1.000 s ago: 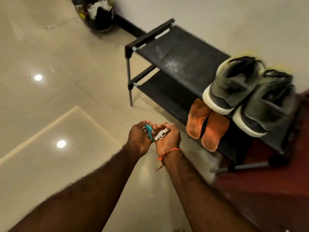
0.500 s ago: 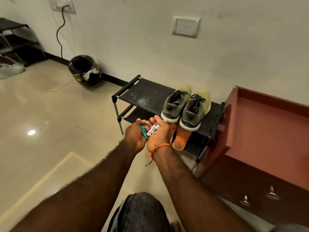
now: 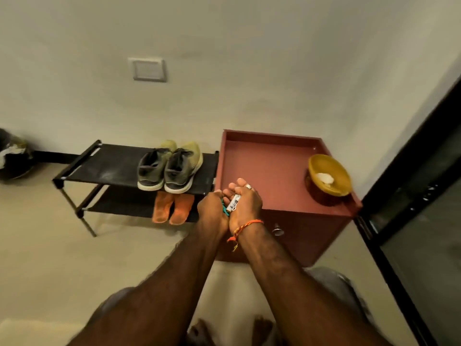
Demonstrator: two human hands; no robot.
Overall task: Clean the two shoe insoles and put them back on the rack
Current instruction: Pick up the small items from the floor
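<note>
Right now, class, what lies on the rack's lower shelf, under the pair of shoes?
Two orange insoles lie side by side on the lower shelf, their near ends overhanging its front edge. The shoes and the upper shelf cover their far ends and the rest of the shelf behind.

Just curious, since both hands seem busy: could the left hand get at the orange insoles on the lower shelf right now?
Probably not yet: the left hand grips a teal item, though nothing blocks the way to the orange insoles overhanging the lower shelf.

Yellow bowl (image 3: 328,175) on red cabinet (image 3: 269,158); grey shoes (image 3: 169,171) nr wall.
</note>
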